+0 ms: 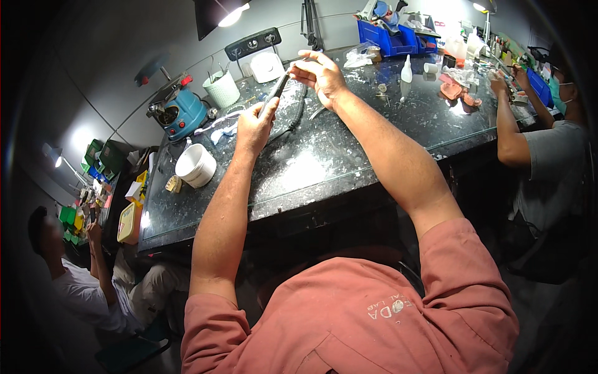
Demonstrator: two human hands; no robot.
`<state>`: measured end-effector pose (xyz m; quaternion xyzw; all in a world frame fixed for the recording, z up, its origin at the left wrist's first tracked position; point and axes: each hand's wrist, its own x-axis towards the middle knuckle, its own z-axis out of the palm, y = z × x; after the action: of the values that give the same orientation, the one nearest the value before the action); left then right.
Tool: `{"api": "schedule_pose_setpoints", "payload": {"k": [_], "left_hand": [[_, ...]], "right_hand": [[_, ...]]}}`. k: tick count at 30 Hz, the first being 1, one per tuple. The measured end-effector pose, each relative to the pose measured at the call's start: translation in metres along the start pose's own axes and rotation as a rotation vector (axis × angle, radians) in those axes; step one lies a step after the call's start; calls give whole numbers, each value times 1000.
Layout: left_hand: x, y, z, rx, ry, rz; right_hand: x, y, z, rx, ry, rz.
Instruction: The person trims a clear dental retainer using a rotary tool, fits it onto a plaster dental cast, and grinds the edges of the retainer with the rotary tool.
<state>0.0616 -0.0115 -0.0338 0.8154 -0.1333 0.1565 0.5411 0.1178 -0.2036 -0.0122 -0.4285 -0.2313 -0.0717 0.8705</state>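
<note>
My left hand (254, 129) is wrapped round a slim black rotary handpiece (278, 88), holding it tilted up and away above the dark bench. At the handpiece's upper end, my right hand (324, 80) brings its thumb and fingertips together, with another finger stretched out. Whatever small thing lies between those fingertips is too small to make out. A dark cord (299, 113) curves down over the bench beside my hands. Left of my left forearm stands a white tub (195, 166), with a small yellowish dental model (173, 184) next to it.
A blue machine (180, 115) and a pale green basket (222, 91) stand at the back left. Blue bins (392, 41), a white nozzle bottle (407, 70) and pink pieces (453, 91) lie right. Co-workers sit at left (93, 274) and right (548, 149).
</note>
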Motion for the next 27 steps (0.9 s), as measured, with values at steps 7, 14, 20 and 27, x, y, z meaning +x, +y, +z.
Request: {"api": "schedule_pose_setpoints", "payload": {"k": [7,14,20,27], "left_hand": [[1,0,0,30,-3,18],[-2,5,-2,72,-14,3],[1,-2,-2,75,-14,-25],[0,-2,-3,115,-36,-3]], "right_hand": [[-4,-5,6,-169,-41,-27],[0,-1,2,-129,-54,-10],[-2,-4,2,-130,-56,2],[-3,-2,4,-215,-49,-2]]}}
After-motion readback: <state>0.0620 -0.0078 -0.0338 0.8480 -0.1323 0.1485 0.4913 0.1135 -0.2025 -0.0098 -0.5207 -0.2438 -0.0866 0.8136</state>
